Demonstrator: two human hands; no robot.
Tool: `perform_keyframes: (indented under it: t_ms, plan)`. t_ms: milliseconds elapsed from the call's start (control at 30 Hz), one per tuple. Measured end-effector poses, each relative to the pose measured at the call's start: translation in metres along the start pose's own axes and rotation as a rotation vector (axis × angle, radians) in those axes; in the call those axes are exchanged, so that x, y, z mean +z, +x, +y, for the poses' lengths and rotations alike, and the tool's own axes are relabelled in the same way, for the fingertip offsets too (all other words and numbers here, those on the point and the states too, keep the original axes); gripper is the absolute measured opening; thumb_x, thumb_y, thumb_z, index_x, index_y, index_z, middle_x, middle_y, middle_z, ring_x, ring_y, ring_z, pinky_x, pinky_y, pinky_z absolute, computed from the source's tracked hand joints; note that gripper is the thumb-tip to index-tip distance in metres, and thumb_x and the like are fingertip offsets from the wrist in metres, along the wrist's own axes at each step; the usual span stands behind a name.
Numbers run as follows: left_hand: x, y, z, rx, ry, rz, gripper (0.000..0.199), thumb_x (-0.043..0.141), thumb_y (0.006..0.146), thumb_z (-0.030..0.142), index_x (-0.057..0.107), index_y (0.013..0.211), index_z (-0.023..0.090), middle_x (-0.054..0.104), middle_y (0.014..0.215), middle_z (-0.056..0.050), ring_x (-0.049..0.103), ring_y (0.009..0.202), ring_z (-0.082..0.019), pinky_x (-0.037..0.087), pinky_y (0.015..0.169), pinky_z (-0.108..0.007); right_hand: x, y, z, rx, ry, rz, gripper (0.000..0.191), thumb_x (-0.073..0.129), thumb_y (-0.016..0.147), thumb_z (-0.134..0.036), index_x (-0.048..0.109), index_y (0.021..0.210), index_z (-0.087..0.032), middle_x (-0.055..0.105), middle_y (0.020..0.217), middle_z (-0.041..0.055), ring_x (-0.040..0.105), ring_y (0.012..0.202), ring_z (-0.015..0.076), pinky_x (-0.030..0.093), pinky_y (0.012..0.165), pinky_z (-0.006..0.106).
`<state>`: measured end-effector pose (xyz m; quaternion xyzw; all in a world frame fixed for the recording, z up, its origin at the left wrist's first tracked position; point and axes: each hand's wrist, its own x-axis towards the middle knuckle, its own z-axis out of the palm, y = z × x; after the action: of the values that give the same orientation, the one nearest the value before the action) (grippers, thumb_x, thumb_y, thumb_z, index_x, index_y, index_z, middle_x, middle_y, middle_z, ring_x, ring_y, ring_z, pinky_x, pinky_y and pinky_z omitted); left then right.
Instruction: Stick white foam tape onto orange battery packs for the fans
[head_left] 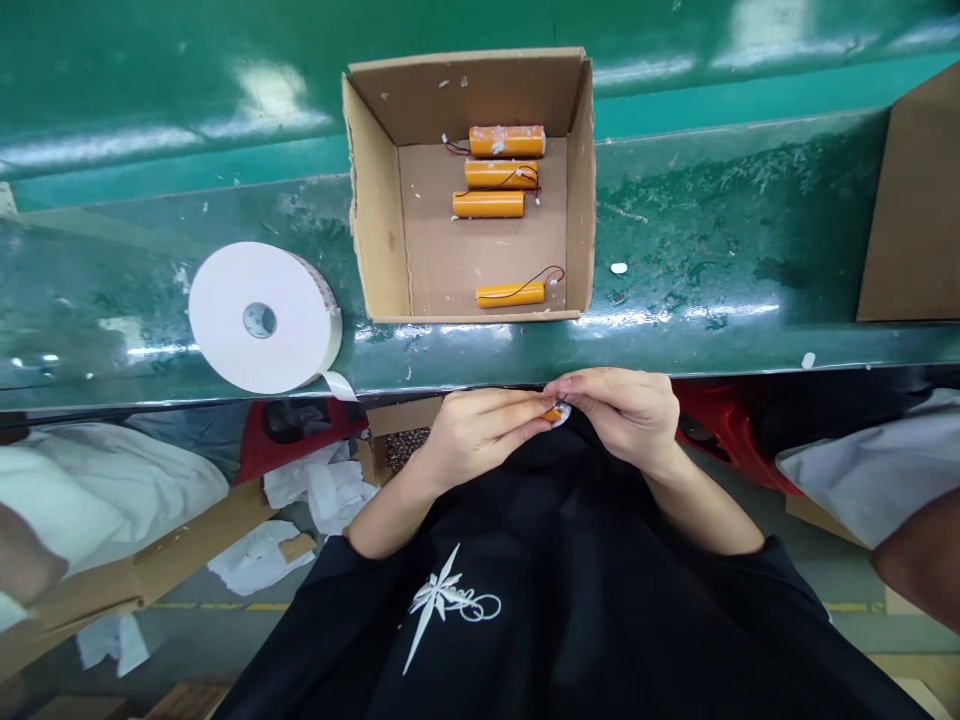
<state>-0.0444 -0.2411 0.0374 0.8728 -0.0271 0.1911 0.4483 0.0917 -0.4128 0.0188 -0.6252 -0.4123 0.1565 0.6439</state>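
Observation:
Close to my body, just off the bench's front edge, my left hand (491, 430) is closed round an orange cylindrical battery pack (555, 413), mostly covered by the fingers. Whitish material shows at its exposed end. My right hand (630, 410) pinches at that same end, where a short stretch of dark wire shows; the fingertips hide exactly what they grip. Beyond the hands stands an open cardboard box (375, 230). Three orange battery packs with thin leads lie towards its back, one of them this battery pack (491, 205). A slimmer battery pack (510, 295) lies at its front.
A large roll of white tape (225, 310) lies on the green bench (697, 230) at left, its loose end (341, 386) over the edge. Small white pieces, such as this one (619, 268), dot the bench. Another cardboard box (915, 220) stands far right. People sit on both sides.

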Motion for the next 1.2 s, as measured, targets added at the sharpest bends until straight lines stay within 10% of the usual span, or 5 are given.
perform_keyframes:
  t_ms: [1200]
  plan:
    - [0.008, -0.004, -0.003, 0.073, -0.033, -0.019, 0.022, 0.079, 0.091, 0.013, 0.077, 0.112, 0.017, 0.082, 0.11, -0.006, 0.08, 0.097, -0.018, 0.067, 0.088, -0.026, -0.006, -0.004, 0.012, -0.006, 0.083, -0.13, 0.034, 0.076, 0.091, -0.008, 0.082, 0.117, -0.029, 0.084, 0.104, 0.003, 0.082, 0.09, 0.0217, 0.072, 0.076, 0.034]
